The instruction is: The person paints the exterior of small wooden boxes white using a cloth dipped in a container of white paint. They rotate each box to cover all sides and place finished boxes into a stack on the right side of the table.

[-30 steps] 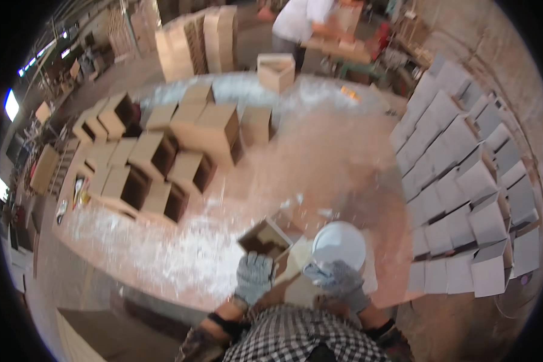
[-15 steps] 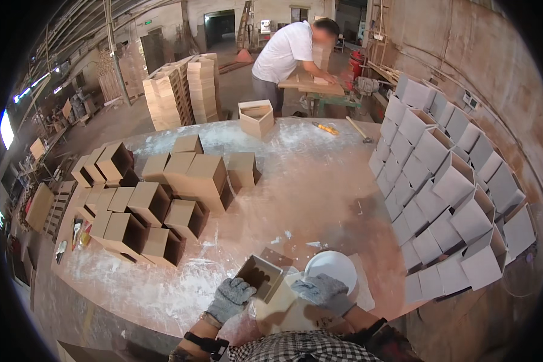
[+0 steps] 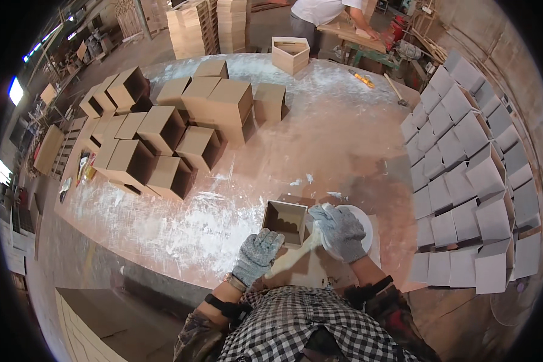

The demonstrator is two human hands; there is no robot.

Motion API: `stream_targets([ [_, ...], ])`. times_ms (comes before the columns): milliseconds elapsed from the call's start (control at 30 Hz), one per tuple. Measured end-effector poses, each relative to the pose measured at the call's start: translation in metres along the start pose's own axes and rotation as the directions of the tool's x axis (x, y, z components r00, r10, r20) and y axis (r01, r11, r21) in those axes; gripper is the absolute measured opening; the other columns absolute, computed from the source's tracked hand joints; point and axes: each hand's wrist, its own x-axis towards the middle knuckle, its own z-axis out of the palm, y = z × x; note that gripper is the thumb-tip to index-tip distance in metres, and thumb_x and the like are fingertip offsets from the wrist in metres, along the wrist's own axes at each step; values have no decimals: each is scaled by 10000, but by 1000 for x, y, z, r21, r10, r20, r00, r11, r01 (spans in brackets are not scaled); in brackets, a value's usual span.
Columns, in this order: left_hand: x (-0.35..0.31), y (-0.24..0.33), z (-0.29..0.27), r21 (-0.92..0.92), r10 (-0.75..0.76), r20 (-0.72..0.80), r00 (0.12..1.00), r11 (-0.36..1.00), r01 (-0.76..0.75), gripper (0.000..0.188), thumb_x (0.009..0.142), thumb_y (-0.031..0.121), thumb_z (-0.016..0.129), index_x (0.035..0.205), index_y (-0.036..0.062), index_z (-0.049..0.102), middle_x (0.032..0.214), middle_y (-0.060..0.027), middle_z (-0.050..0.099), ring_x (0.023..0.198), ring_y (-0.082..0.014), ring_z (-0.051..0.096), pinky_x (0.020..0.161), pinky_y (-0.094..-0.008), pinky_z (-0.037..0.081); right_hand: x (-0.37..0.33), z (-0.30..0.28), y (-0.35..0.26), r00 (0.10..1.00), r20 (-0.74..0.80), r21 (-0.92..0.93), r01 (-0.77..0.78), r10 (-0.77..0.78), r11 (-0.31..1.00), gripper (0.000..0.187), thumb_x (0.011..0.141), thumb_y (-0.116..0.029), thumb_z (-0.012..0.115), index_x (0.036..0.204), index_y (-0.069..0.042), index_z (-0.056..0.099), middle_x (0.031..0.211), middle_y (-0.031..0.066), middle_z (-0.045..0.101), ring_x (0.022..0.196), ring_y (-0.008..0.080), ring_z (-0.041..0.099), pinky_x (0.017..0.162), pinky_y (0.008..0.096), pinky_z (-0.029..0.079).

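Box [image 3: 285,224], small, brown and pale-rimmed, was at the near side of the table [image 3: 326,142], just left of one white tub [image 3: 360,215]. Its one open face pointed upward toward the person; the mouth looked nearly square, so no long axis stood out. The left hand [image 3: 258,250] gripped its near left corner, fingers curled over the rim. The right hand [image 3: 342,234] was above the tub's left side, fingers bent and close together; whether they pinched anything could not be told. Farther off were more than ten brown boxes [image 3: 226,99], one five-sided wooden box [image 3: 283,59], one yellow tool [image 3: 363,79], one hammer [image 3: 396,90] and, at right, many overlapping grey boxes [image 3: 493,222]. One co-worker [image 3: 323,13] leaned over a board [image 3: 347,35].
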Motion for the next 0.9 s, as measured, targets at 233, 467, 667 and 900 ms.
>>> stream_targets([
  [233,0,0,14,-64,-50,-27,998,997,48,465,731,127,636,1193,105,589,1134,-97,625,1117,-297,565,882,-440,460,30,-12,-21,963,264,-108,74,-43,991,288,849,-314,618,1078,-140,617,935,123,612,806,277,641,620,440,526],
  [467,-4,-3,18,-121,-54,-105,993,992,41,426,733,105,636,1158,110,609,1104,-92,641,1085,-304,582,880,-441,465,9,-56,-33,812,491,93,310,-314,946,237,850,-291,612,1039,-147,606,1020,111,569,776,292,645,592,438,522],
  [667,3,1,18,-145,-56,-95,994,989,41,427,725,94,631,1151,107,614,1109,-91,640,1088,-301,579,897,-442,455,44,-32,-8,948,184,-101,283,-261,954,244,839,-287,606,1052,-169,606,922,84,591,789,271,632,602,430,515],
  [900,4,1,11,-127,-76,27,997,989,79,451,710,93,632,1160,103,609,1121,-92,638,1090,-301,577,898,-443,452,-15,-21,-32,927,256,-32,289,-272,957,273,853,-267,598,1115,-199,634,956,13,611,825,224,606,652,401,519],
])
